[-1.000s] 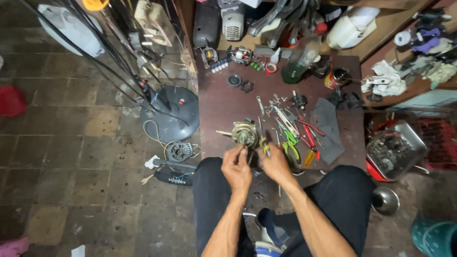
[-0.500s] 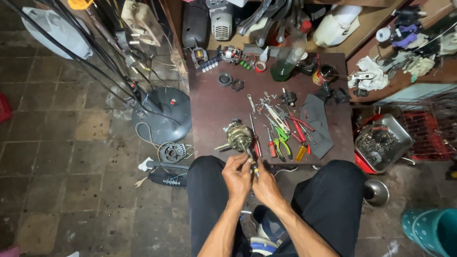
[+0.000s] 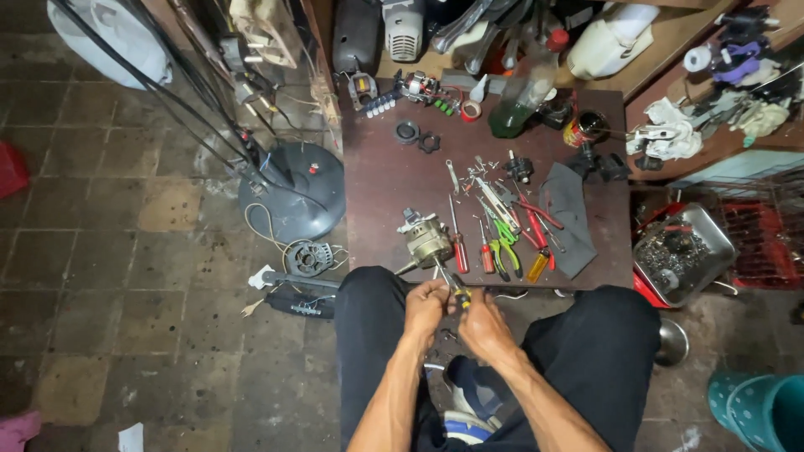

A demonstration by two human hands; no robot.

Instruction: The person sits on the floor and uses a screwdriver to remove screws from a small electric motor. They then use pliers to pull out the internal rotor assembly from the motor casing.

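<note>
Head view is showing both hands drawn back off the bench (image 3: 385,192) compared with a second ago, when they were reaching over its near edge beside the small motor (image 3: 425,238); they are now sitting together over the lap, just below that edge. The motor is staying where it was on the bench, now apart from the hands.

Left hand (image 3: 425,305) is closing its grip around a small object that the fingers are hiding; what it is cannot be told. Right hand (image 3: 481,322) is curling shut just beside it, and a dark-handled screwdriver (image 3: 456,293) with a yellow band is rising between the two hands, its tip pointing toward the motor. Which hand is actually holding the screwdriver cannot be told.

Left of the bench, a round grey fan base (image 3: 293,192) is lying on the floor. On the bench, loose hand tools (image 3: 502,234) are lying scattered right of the motor, among them red and green handled pliers. Farther right, a green bottle (image 3: 515,109) is standing at the back of the bench. Beyond the right edge, a square metal tray (image 3: 712,238) is holding a heap of small dark metal parts. At the far right corner a teal bucket (image 3: 758,410) is standing on the floor, its contents not visible.
</note>
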